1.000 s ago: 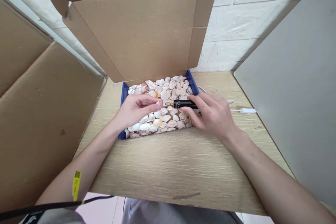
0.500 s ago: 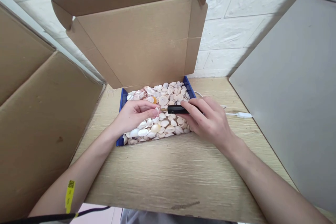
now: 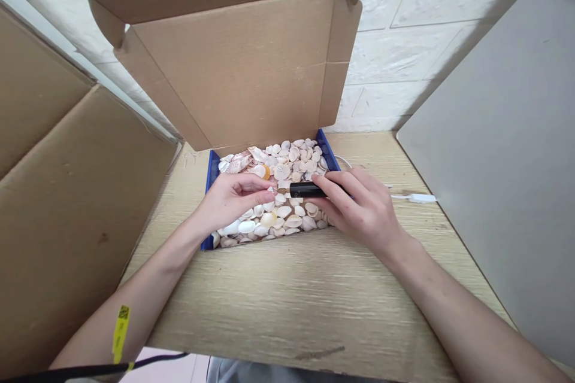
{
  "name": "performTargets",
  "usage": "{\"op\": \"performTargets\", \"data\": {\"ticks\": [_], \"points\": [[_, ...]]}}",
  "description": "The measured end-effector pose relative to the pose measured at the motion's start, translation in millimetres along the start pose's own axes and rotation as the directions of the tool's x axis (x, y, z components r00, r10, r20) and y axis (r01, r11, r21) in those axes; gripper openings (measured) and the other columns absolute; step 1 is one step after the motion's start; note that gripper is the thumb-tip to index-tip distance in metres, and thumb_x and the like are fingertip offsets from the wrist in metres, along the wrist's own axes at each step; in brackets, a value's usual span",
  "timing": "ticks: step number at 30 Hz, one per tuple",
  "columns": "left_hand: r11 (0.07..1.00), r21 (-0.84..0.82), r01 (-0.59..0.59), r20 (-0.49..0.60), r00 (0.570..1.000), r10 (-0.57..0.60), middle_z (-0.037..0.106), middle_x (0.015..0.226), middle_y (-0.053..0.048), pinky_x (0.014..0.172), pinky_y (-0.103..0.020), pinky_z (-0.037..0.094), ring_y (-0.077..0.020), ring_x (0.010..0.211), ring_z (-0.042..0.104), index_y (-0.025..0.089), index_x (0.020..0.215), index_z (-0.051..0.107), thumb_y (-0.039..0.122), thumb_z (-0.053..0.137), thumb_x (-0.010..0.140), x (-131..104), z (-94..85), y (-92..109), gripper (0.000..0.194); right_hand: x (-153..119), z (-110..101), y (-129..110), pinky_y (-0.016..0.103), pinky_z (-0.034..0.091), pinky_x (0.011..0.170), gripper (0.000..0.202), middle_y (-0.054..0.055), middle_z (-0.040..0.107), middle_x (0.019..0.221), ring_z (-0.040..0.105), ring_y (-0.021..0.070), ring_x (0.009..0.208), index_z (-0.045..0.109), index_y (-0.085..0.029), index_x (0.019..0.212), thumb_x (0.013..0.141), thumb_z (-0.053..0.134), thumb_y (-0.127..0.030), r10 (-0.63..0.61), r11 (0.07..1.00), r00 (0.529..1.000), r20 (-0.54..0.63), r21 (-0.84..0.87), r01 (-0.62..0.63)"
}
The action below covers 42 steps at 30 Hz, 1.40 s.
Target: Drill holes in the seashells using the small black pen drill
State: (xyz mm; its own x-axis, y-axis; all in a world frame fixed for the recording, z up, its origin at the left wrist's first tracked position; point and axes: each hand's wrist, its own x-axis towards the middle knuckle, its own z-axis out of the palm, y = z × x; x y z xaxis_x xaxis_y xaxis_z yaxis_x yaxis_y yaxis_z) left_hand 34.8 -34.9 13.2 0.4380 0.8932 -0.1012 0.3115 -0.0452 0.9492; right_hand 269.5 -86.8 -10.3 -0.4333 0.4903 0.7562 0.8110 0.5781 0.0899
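Note:
A small white shell (image 3: 271,190) is pinched between the thumb and fingers of my left hand (image 3: 236,196). My right hand (image 3: 359,200) is closed around a black pen-like rotary drill (image 3: 308,190), held level with its brass-coloured tip pointing left at the shell. Whether the bit touches the shell cannot be made out. Both hands are above a shallow blue-sided box (image 3: 209,182) full of loose seashells (image 3: 269,219), mostly white and cream, with some larger brownish-striped ones at the back left.
The box's cardboard lid (image 3: 242,60) stands upright behind it. A cardboard panel (image 3: 76,191) rises at left, a grey-white panel (image 3: 503,149) at right. A white cable with a plug (image 3: 422,198) lies on the wooden table (image 3: 269,299). A white brick-patterned wall (image 3: 395,54) is behind.
The view has shifted slightly, so the scene sits a little further right. Both hands keep their hold on the shell and the drill, whose tip stays close to the shell.

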Motion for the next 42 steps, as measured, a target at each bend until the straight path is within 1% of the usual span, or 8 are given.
{"op": "performTargets", "data": {"ticks": [6, 13, 18, 27, 30, 33, 37, 42], "points": [[0.997, -0.017, -0.072, -0.076, 0.995, 0.071, 0.077, 0.091, -0.004, 0.071, -0.026, 0.056, -0.016, 0.078, 0.07, 0.02, 0.086, 0.077, 0.028, 0.079, 0.069, -1.0, -0.8, -7.0, 0.019, -0.5, 1.3, -2.4, 0.027, 0.044, 0.062, 0.033, 0.006, 0.067, 0.083, 0.055, 0.0147, 0.07, 0.058, -0.01, 0.106, 0.084, 0.065, -0.033, 0.04, 0.999, 0.999, 0.018, -0.009, -0.039], [0.976, 0.061, -0.209, -0.154, 0.964, 0.216, 0.077, 0.087, -0.002, 0.069, -0.023, 0.055, -0.0143, 0.076, 0.069, 0.024, 0.088, 0.077, 0.025, 0.079, 0.07, 1.3, 0.2, -12.0, 0.018, -1.5, 1.7, -6.6, 0.025, 0.039, 0.055, 0.029, 0.003, 0.067, 0.077, 0.059, 0.0124, 0.065, 0.057, -0.012, 0.102, 0.09, 0.057, -0.039, 0.095, 0.995, 0.993, 0.074, -0.016, -0.094], [0.958, 0.097, -0.27, -0.178, 0.942, 0.283, 0.077, 0.088, -0.002, 0.069, -0.025, 0.055, -0.015, 0.077, 0.069, 0.024, 0.088, 0.077, 0.024, 0.079, 0.07, 0.9, 1.4, -11.1, 0.018, -2.7, 3.0, -8.5, 0.025, 0.039, 0.056, 0.029, 0.002, 0.067, 0.076, 0.06, 0.0119, 0.064, 0.058, -0.013, 0.098, 0.09, 0.056, -0.041, 0.14, 0.99, 0.984, 0.107, -0.007, -0.14], [0.967, 0.068, -0.246, -0.164, 0.953, 0.254, 0.077, 0.091, -0.002, 0.075, -0.026, 0.056, -0.016, 0.082, 0.07, 0.025, 0.087, 0.077, 0.022, 0.079, 0.07, -0.2, 2.6, -7.7, 0.017, -2.0, 3.2, -9.4, 0.025, 0.038, 0.054, 0.028, 0.0, 0.065, 0.071, 0.059, 0.0113, 0.06, 0.061, -0.013, 0.091, 0.091, 0.054, -0.04, 0.166, 0.984, 0.972, 0.165, 0.035, -0.173], [0.971, 0.062, -0.231, -0.153, 0.959, 0.238, 0.077, 0.09, -0.002, 0.075, -0.027, 0.056, -0.0166, 0.082, 0.071, 0.025, 0.086, 0.077, 0.022, 0.079, 0.07, -0.9, 1.3, -7.3, 0.017, -3.2, 3.6, -9.0, 0.025, 0.038, 0.054, 0.027, 0.001, 0.066, 0.074, 0.06, 0.0118, 0.062, 0.06, -0.013, 0.093, 0.091, 0.055, -0.04, 0.161, 0.984, 0.973, 0.168, 0.045, -0.17], [0.986, 0.031, -0.166, -0.144, 0.975, 0.169, 0.078, 0.088, -0.002, 0.074, -0.027, 0.057, -0.0166, 0.08, 0.071, 0.024, 0.085, 0.078, 0.024, 0.08, 0.069, -1.4, 0.1, -7.0, 0.016, -3.3, 3.4, -8.8, 0.025, 0.039, 0.057, 0.028, 0.003, 0.067, 0.079, 0.06, 0.0129, 0.067, 0.06, -0.014, 0.097, 0.09, 0.057, -0.04, 0.155, 0.985, 0.975, 0.159, 0.055, -0.166], [0.997, -0.044, -0.063, -0.097, 0.994, 0.058, 0.077, 0.091, -0.004, 0.073, -0.027, 0.058, -0.0177, 0.08, 0.072, 0.023, 0.084, 0.078, 0.027, 0.081, 0.067, -1.3, 0.8, -5.8, 0.018, -2.0, 3.1, -8.8, 0.025, 0.042, 0.065, 0.027, 0.005, 0.067, 0.084, 0.06, 0.0145, 0.073, 0.059, -0.014, 0.101, 0.089, 0.058, -0.038, 0.15, 0.986, 0.981, 0.121, 0.055, -0.157], [0.995, 0.023, -0.093, -0.102, 0.99, 0.095, 0.077, 0.094, -0.006, 0.077, -0.03, 0.057, -0.02, 0.086, 0.071, 0.021, 0.086, 0.078, 0.029, 0.08, 0.068, -1.5, 1.9, -5.5, 0.019, -2.9, 4.5, -9.2, 0.026, 0.042, 0.065, 0.027, 0.005, 0.066, 0.082, 0.059, 0.0152, 0.073, 0.06, -0.012, 0.1, 0.088, 0.059, -0.037, 0.149, 0.987, 0.981, 0.121, 0.048, -0.156]]}}
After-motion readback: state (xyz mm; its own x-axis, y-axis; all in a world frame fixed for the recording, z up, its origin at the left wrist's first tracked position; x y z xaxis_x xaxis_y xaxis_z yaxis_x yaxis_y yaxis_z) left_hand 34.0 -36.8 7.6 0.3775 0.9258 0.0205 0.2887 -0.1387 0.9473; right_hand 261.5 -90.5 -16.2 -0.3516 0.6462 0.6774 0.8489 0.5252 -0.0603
